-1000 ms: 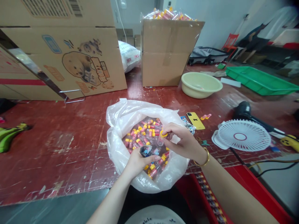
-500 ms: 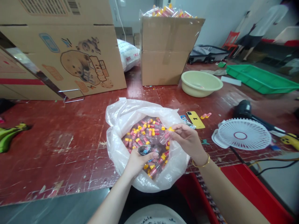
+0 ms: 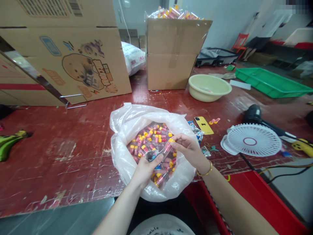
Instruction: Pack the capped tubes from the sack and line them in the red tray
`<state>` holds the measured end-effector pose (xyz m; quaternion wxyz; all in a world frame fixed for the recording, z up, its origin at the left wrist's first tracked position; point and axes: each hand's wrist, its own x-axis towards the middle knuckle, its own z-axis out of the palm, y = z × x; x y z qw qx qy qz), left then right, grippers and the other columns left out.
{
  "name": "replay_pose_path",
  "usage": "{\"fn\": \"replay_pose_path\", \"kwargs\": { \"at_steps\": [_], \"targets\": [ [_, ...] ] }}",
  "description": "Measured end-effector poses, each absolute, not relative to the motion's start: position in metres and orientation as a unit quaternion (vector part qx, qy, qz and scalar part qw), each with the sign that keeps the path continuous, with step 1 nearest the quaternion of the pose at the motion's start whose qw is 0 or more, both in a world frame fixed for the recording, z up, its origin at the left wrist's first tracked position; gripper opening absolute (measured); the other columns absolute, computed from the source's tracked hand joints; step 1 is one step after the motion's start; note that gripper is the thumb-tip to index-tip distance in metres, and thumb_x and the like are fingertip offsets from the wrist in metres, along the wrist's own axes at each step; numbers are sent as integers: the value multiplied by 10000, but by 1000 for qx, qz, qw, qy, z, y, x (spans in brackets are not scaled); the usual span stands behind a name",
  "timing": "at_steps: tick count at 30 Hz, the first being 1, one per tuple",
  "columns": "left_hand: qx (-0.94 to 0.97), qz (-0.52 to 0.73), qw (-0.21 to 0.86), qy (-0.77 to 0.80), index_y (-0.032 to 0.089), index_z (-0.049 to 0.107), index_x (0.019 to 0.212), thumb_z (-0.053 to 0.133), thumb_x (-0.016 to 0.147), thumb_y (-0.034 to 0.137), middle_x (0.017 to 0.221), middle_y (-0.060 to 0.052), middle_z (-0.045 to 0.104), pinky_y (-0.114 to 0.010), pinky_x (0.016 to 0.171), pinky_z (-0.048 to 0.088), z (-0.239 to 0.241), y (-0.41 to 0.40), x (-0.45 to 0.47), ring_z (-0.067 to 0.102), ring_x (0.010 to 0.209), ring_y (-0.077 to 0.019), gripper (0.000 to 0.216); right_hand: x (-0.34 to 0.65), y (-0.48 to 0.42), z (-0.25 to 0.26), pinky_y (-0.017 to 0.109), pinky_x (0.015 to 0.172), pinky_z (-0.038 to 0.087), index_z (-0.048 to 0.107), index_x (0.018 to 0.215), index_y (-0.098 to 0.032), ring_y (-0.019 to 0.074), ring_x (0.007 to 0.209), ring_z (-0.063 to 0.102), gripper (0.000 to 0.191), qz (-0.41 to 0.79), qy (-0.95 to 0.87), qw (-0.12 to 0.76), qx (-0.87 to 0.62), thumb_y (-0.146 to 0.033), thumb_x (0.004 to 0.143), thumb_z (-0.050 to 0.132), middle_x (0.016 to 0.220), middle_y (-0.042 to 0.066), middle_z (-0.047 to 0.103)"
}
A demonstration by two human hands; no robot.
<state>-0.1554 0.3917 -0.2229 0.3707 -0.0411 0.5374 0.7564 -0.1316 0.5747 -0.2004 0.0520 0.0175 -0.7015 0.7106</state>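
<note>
Tube (image 3: 167,147) in grip of right hand (image 3: 189,148), over bag (image 3: 124,124)

The one camera sits on the person's head and looks forward and down across the red table (image 3: 61,153). The plastic bag (image 3: 122,130) is close, low in the middle, with the left hand (image 3: 144,169) and the right hand (image 3: 188,148) over it and both arms coming in from the bottom edge. The cardboard boxes (image 3: 171,55) stand farther back at the top. The green tray (image 3: 271,85) is far off on the right.
</note>
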Motion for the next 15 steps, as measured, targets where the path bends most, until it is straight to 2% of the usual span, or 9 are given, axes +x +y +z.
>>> {"fn": "replay_pose_path", "kwargs": {
  "at_steps": [2, 3, 5, 7, 11, 13, 15],
  "targets": [
    [-68, 770, 383, 506, 114, 691, 934, 789, 674, 431, 876, -114, 729, -299, 613, 593, -221, 396, -154, 680, 723, -190, 421, -126, 569, -210, 295, 756, 545, 506, 984, -224, 137, 809, 620, 259, 714, -698, 45, 35, -338, 815, 666, 882, 7, 616],
    [-81, 777, 388, 490, 118, 687, 961, 781, 687, 425, 884, -114, 730, -291, 608, 590, -220, 399, -153, 682, 727, -191, 422, -121, 564, -215, 300, 773, 548, 470, 1044, -241, 148, 866, 619, 379, 709, -703, 40, 49, -323, 767, 717, 959, 16, 604],
    [-99, 787, 394, 464, 118, 684, 985, 773, 707, 400, 888, -113, 730, -268, 582, 578, -217, 406, -153, 684, 723, -189, 406, -112, 553, -222, 298, 726, 566, 380, 1139, -276, 171, 906, 621, 662, 695, -717, 12, 58, -272, 640, 815, 1071, 34, 557],
    [-105, 790, 402, 450, 97, 688, 955, 757, 727, 397, 882, -122, 728, -251, 568, 567, -214, 412, -152, 685, 714, -188, 383, -105, 543, -226, 292, 673, 572, 332, 1167, -284, 181, 895, 621, 804, 671, -741, 10, 32, -209, 553, 847, 1106, 49, 515],
    [-98, 780, 415, 458, 77, 690, 949, 741, 738, 417, 855, -130, 728, -208, 526, 528, -213, 412, -153, 683, 696, -180, 403, -103, 537, -232, 353, 786, 550, 370, 1115, -256, 185, 919, 577, 660, 575, -809, 117, -6, -145, 589, 753, 1050, 34, 482],
    [-90, 770, 409, 482, 86, 684, 989, 786, 700, 352, 837, -114, 732, -197, 530, 519, -214, 409, -152, 679, 680, -170, 405, -104, 540, -233, 365, 800, 540, 377, 1101, -250, 189, 924, 561, 622, 553, -820, 145, -6, -149, 598, 727, 1039, 31, 468],
    [-82, 771, 395, 494, 93, 682, 1013, 810, 675, 289, 844, -102, 736, -211, 597, 537, -216, 407, -151, 679, 696, -165, 411, -104, 542, -236, 370, 819, 533, 367, 1114, -246, 208, 971, 547, 639, 549, -821, 157, 1, -152, 592, 724, 1060, 42, 461]
  ]
}}
